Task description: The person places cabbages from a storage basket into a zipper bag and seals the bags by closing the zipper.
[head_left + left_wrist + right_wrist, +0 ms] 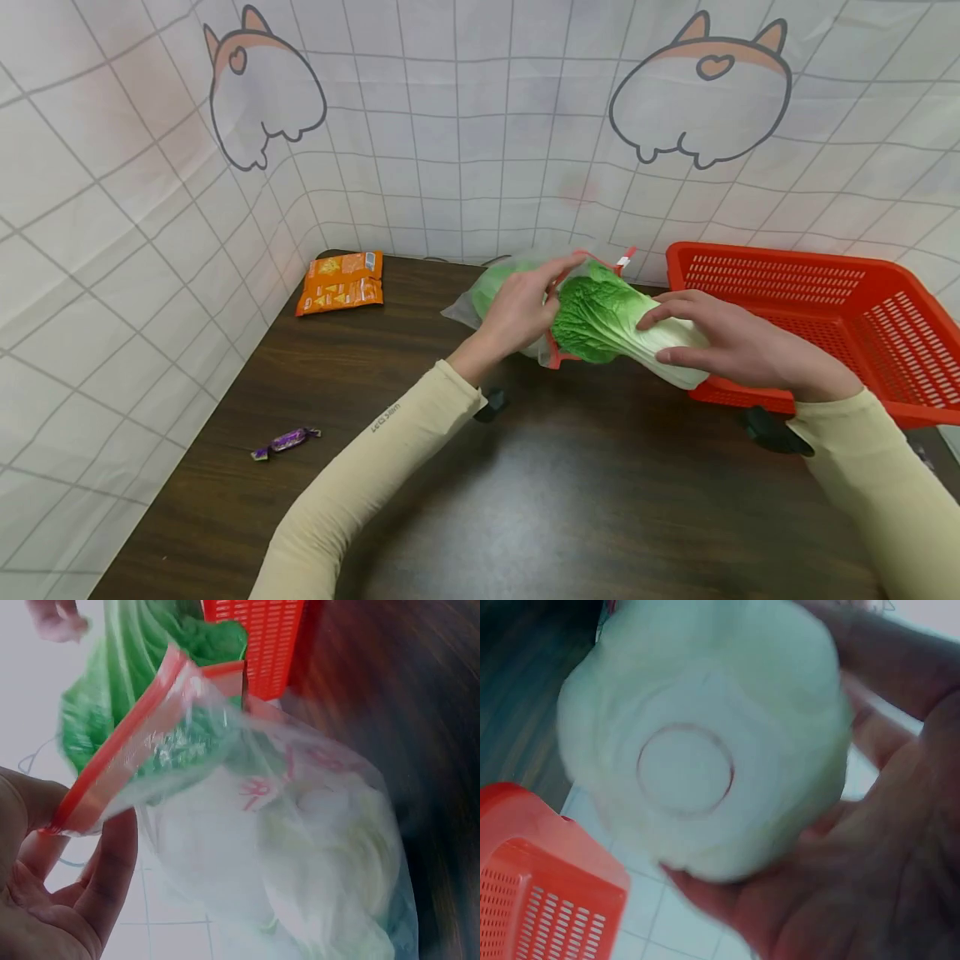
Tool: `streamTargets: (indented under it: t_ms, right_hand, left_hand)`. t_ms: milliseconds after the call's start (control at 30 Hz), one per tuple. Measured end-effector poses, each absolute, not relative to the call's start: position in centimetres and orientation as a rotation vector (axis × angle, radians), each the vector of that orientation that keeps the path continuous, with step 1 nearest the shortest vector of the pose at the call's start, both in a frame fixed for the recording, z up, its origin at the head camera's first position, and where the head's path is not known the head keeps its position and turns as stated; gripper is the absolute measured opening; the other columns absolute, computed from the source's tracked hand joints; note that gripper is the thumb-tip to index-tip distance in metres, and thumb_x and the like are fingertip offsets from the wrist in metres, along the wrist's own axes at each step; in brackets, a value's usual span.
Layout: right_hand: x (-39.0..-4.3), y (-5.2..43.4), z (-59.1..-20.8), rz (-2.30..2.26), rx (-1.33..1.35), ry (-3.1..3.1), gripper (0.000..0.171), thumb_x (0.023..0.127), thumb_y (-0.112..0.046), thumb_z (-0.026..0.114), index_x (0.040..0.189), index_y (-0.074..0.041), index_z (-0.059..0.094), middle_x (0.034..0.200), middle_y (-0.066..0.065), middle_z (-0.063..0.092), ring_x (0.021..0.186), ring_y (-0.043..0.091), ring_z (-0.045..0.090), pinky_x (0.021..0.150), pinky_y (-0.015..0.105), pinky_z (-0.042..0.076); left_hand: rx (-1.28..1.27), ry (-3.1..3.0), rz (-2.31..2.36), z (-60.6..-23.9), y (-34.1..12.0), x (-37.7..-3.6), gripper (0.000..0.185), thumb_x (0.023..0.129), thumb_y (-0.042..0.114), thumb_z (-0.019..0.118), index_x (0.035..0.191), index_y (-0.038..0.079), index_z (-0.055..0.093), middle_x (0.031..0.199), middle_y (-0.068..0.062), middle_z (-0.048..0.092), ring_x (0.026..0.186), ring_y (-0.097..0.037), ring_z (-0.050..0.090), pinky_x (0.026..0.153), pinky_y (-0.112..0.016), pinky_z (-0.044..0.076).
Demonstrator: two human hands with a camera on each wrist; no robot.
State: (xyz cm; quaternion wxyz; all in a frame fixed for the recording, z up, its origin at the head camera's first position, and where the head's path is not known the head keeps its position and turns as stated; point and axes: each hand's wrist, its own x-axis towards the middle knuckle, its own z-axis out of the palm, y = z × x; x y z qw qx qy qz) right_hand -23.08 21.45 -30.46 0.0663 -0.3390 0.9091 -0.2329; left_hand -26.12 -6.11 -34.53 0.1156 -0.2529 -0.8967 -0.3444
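My right hand (720,337) grips a napa cabbage (611,321) around its pale stem end. The round base of the cabbage (686,769) faces the right wrist camera. Its leafy green end sits at the mouth of a clear zip bag (225,847) with a red zip strip. My left hand (521,304) pinches the red edge of that mouth between thumb and fingers. Inside the bag lies another pale and green vegetable (330,855), blurred by the plastic.
A red perforated basket (847,267) stands at the right, just behind the right hand. An orange snack packet (341,283) lies at the table's back left corner, and a purple wrapped candy (285,442) nearer the left edge. A patterned cloth hangs behind the dark wooden table (525,500).
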Motion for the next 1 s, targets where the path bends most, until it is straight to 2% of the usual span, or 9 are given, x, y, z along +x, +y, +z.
streamTargets:
  t_ms: [67, 167, 400, 467, 567, 700, 867, 1000]
  right_hand:
    - [-23.3, 21.2, -30.4, -0.689, -0.960, 2.776, 0.034, 0.088, -0.020, 0.074, 0.120, -0.021, 0.064, 0.128, 0.007, 0.053, 0.114, 0.025, 0.046, 0.086, 0.046, 0.047]
    - [-23.4, 20.9, -30.4, -0.686, -0.937, 2.787, 0.034, 0.088, -0.019, 0.073, 0.121, -0.017, 0.063, 0.125, 0.011, 0.053, 0.114, 0.030, 0.044, 0.085, 0.049, 0.046]
    - [-23.0, 20.3, -30.2, -0.690, -1.005, 2.740, 0.032, 0.089, -0.018, 0.072, 0.121, -0.019, 0.063, 0.125, 0.007, 0.056, 0.113, 0.024, 0.048, 0.087, 0.047, 0.047]
    - [-23.0, 20.2, -30.3, -0.674, -0.966, 2.767, 0.031, 0.090, -0.019, 0.071, 0.120, -0.017, 0.064, 0.123, 0.008, 0.058, 0.111, 0.026, 0.049, 0.087, 0.048, 0.046]
    - [-23.0, 19.7, -30.4, -0.649, -0.882, 2.813, 0.030, 0.092, -0.023, 0.068, 0.121, -0.014, 0.064, 0.123, 0.014, 0.058, 0.113, 0.032, 0.049, 0.089, 0.053, 0.044]
    - [-23.0, 18.8, -30.7, -0.658, -0.822, 2.849, 0.032, 0.095, -0.029, 0.064, 0.122, -0.013, 0.064, 0.123, 0.018, 0.059, 0.114, 0.036, 0.049, 0.089, 0.056, 0.044]
    - [-23.2, 17.5, -31.2, -0.672, -0.760, 2.909, 0.035, 0.095, -0.028, 0.062, 0.123, -0.008, 0.063, 0.117, 0.020, 0.060, 0.107, 0.037, 0.049, 0.081, 0.053, 0.048]
    - [-23.4, 16.8, -31.8, -0.745, -0.673, 2.913, 0.041, 0.096, -0.034, 0.059, 0.128, -0.008, 0.059, 0.121, 0.022, 0.057, 0.105, 0.037, 0.049, 0.076, 0.049, 0.050]
  left_hand:
    - [-0.762, -2.631, -0.983, -34.6, -6.0, -26.1, 0.063, 0.087, -0.011, 0.050, 0.142, 0.019, 0.053, 0.112, -0.004, 0.069, 0.058, -0.013, 0.039, 0.053, -0.020, 0.028]
    - [-0.798, -2.652, -0.961, -34.7, -5.8, -26.1, 0.059, 0.088, -0.008, 0.051, 0.141, 0.018, 0.054, 0.101, -0.005, 0.069, 0.061, -0.015, 0.042, 0.054, -0.021, 0.030]
    - [-0.802, -2.676, -0.947, -34.8, -5.7, -26.0, 0.060, 0.087, -0.009, 0.051, 0.140, 0.019, 0.054, 0.079, 0.000, 0.059, 0.063, -0.015, 0.045, 0.055, -0.022, 0.032]
    - [-0.830, -2.667, -0.945, -34.9, -5.7, -26.0, 0.059, 0.087, -0.009, 0.051, 0.139, 0.018, 0.055, 0.079, -0.001, 0.059, 0.062, -0.015, 0.044, 0.055, -0.022, 0.032]
    - [-0.897, -2.653, -0.927, -35.1, -5.5, -26.0, 0.055, 0.088, -0.008, 0.051, 0.138, 0.016, 0.056, 0.088, -0.003, 0.065, 0.063, -0.015, 0.044, 0.057, -0.022, 0.033]
    - [-0.927, -2.650, -0.909, -35.2, -5.3, -25.9, 0.053, 0.089, -0.006, 0.052, 0.138, 0.015, 0.056, 0.095, -0.003, 0.066, 0.068, -0.015, 0.048, 0.060, -0.022, 0.036]
    - [-0.956, -2.658, -0.964, -35.1, -5.1, -25.6, 0.053, 0.089, -0.006, 0.055, 0.138, 0.015, 0.056, 0.088, -0.002, 0.061, 0.069, -0.014, 0.049, 0.058, -0.021, 0.036]
    - [-0.967, -2.671, -0.996, -35.1, -5.0, -25.5, 0.054, 0.089, -0.004, 0.056, 0.140, 0.017, 0.054, 0.085, -0.001, 0.059, 0.062, -0.014, 0.044, 0.054, -0.021, 0.034]
